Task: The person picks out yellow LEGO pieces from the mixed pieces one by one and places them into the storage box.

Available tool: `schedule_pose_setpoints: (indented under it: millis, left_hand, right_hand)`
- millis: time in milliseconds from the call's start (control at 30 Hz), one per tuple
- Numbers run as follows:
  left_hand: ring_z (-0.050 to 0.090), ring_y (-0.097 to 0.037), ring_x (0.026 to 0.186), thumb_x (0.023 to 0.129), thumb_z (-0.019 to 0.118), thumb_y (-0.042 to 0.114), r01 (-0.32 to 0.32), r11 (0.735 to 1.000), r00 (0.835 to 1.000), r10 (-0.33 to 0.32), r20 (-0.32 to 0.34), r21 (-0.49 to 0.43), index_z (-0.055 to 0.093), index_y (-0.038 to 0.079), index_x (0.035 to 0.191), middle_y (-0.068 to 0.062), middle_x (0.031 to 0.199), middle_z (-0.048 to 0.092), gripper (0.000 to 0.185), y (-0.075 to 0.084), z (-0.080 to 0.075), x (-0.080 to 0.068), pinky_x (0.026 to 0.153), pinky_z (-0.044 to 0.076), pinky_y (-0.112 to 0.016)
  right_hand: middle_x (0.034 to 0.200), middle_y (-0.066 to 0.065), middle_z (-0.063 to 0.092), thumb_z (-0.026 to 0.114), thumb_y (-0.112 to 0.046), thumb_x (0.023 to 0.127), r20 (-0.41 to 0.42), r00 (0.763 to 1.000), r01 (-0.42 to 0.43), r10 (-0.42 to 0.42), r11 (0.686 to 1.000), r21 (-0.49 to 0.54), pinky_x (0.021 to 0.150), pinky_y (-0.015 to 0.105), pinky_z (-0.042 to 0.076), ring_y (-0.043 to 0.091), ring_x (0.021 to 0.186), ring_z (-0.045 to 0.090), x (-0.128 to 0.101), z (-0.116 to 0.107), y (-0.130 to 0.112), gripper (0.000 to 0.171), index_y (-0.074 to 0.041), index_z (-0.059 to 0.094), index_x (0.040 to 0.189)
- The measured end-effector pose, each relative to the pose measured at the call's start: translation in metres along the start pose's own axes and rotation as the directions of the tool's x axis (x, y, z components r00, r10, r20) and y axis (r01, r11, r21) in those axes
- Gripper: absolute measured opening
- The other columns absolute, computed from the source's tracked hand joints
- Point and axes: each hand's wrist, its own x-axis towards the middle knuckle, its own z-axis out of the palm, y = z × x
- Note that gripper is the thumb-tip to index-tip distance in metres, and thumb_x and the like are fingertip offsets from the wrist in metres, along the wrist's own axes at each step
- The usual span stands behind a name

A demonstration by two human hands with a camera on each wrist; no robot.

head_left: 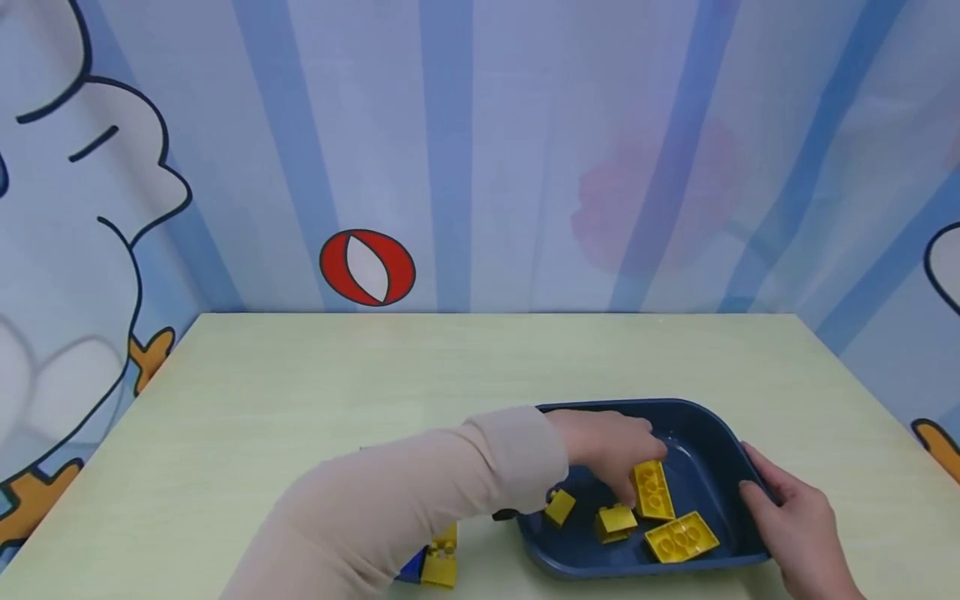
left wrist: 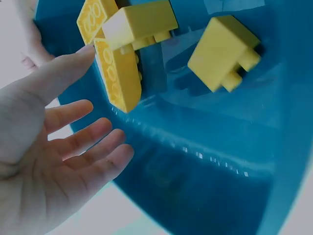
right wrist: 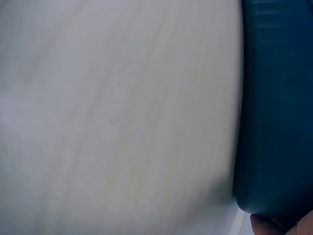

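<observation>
Left hand [head_left: 607,454]: fingers straight, index tip touching long yellow brick [head_left: 652,490]; its long axis ran away from fingertips
Right hand [head_left: 795,521]: gripped tray [head_left: 712,433] right rim

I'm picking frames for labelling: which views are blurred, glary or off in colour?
Head view: sharp, evenly lit, edges bowed. Left wrist view: teal colour cast, glare streaks on the tray, left hand soft but readable. Right wrist view: smeared, just pale table and tray wall.
</observation>
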Motion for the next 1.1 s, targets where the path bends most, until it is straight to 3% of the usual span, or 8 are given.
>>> schedule_pose_setpoints:
  millis: [133,333,633,900,1100]
  left_hand:
    - [0.048,-0.005,0.108,0.084,0.069,0.035,-0.003,1.0,0.998,0.005,-0.06,0.028,0.049,0.018,0.134,0.007,0.126,0.051,0.056,-0.011,-0.007,-0.014,0.089,0.039,-0.015]
    - [0.049,-0.009,0.108,0.085,0.068,0.032,0.028,0.999,0.994,-0.031,-0.109,-0.029,0.049,0.015,0.133,0.0,0.128,0.051,0.055,-0.031,-0.014,-0.046,0.09,0.041,-0.019]
    - [0.053,-0.012,0.102,0.084,0.07,0.03,0.119,0.99,0.984,-0.127,-0.122,-0.078,0.053,0.013,0.13,-0.004,0.123,0.054,0.052,-0.056,-0.001,-0.088,0.087,0.044,-0.022]
    - [0.052,-0.014,0.089,0.083,0.072,0.025,0.236,0.959,0.961,-0.254,-0.109,-0.155,0.062,0.01,0.115,-0.005,0.109,0.06,0.037,-0.075,0.017,-0.106,0.075,0.047,-0.023]
    - [0.051,-0.015,0.084,0.08,0.075,0.02,0.302,0.941,0.941,-0.32,-0.108,-0.156,0.065,0.009,0.11,-0.005,0.103,0.059,0.034,-0.081,0.03,-0.106,0.072,0.047,-0.022]
  right_hand:
    - [0.139,0.023,0.035,0.045,-0.01,0.095,0.005,1.0,0.007,-0.007,1.0,-0.001,0.087,0.043,0.039,0.04,0.128,0.035,0.0,0.0,0.0,0.049,-0.005,0.034,0.142]
    - [0.139,0.023,0.035,0.045,-0.011,0.095,0.009,1.0,0.023,-0.023,1.0,-0.016,0.087,0.042,0.04,0.04,0.127,0.036,0.0,0.001,-0.002,0.049,-0.006,0.035,0.142]
    - [0.14,0.024,0.033,0.044,-0.014,0.095,0.011,1.0,-0.01,0.01,1.0,-0.024,0.088,0.045,0.039,0.042,0.128,0.034,0.004,0.0,0.003,0.05,-0.009,0.032,0.143]
    - [0.14,0.025,0.033,0.045,-0.013,0.095,-0.004,1.0,-0.002,0.002,1.0,-0.026,0.088,0.047,0.039,0.043,0.128,0.034,0.006,0.0,0.006,0.049,-0.008,0.034,0.142]
    - [0.139,0.025,0.034,0.044,-0.012,0.095,0.003,1.0,0.009,-0.009,1.0,-0.022,0.088,0.046,0.039,0.042,0.128,0.034,0.003,0.001,0.002,0.049,-0.007,0.033,0.142]
